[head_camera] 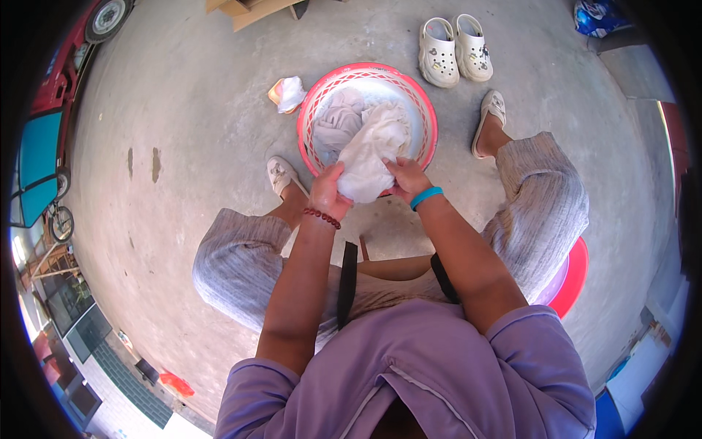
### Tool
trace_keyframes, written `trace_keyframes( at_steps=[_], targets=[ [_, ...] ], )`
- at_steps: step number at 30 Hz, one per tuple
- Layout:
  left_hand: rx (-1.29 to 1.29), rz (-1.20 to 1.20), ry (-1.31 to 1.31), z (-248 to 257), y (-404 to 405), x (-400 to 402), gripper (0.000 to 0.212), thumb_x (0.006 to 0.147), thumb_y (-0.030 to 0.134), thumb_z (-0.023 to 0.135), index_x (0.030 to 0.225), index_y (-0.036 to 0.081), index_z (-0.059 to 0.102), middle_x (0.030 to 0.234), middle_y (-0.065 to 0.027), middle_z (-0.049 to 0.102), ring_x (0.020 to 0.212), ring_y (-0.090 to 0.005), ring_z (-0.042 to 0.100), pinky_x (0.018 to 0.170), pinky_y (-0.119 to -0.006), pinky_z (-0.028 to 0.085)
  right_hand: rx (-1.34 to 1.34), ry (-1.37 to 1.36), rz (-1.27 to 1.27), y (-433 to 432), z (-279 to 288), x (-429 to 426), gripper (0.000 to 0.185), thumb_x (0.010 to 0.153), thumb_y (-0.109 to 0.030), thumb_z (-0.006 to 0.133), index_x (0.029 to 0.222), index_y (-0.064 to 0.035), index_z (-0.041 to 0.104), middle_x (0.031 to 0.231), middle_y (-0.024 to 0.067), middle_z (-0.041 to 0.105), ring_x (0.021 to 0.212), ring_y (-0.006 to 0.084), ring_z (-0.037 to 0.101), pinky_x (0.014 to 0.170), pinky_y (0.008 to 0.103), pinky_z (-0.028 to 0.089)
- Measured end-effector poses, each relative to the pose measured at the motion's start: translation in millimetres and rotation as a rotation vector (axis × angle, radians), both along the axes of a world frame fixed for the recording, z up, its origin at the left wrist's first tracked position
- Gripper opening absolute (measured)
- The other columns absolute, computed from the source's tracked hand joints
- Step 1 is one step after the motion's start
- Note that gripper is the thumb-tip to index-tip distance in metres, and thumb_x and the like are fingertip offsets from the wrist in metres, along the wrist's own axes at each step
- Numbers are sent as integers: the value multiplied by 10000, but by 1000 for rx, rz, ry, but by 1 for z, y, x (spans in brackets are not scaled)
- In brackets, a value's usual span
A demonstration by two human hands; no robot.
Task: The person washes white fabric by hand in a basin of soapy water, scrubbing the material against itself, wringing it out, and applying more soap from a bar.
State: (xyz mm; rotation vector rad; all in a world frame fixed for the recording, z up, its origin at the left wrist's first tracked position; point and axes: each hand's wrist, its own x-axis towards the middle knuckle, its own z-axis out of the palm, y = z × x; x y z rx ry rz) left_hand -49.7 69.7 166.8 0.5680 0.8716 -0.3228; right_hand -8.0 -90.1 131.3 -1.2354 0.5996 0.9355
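A wet white cloth (368, 159) is stretched between my two hands over the near rim of a basin. My left hand (328, 192), with a beaded bracelet at the wrist, grips its near left edge. On the other side my right hand (407, 178), wearing a blue wristband, pinches the cloth between thumb and fingers. The far end of the cloth trails into the red-and-white enamel-look basin (370, 70), which holds sudsy water. A bunched greyish-pink garment (340, 122) lies in the suds at the left. The fingers under the cloth are partly hidden.
Left of the basin, a small orange dish (273, 94) holds a white lump (290, 94). A pair of cream clogs (456, 52) stands beyond it at the right. Behind my right knee is a red basin (573, 280). A cardboard box (252, 12) and a red vehicle (60, 77) are farther off.
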Motion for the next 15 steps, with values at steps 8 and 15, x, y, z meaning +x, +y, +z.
trace_keyframes(
  at_steps=[8, 15],
  targets=[
    [783, -453, 193, -58, 11, -21, 195, 754, 161, 531, 904, 43, 492, 863, -74, 541, 733, -142, 549, 549, -253, 462, -377, -329, 128, -34, -21, 6, 207, 733, -135, 557, 872, 16, 571, 788, 57, 588, 657, 139, 539, 595, 286, 431],
    [1365, -689, 33, -68, -4, -15, 199, 689, 181, 592, 801, 27, 534, 778, -72, 556, 734, -143, 538, 633, -297, 441, 30, -354, 26, -25, -13, -4, 234, 703, -52, 535, 934, -19, 556, 806, 6, 563, 711, 99, 508, 634, 237, 411]
  ],
)
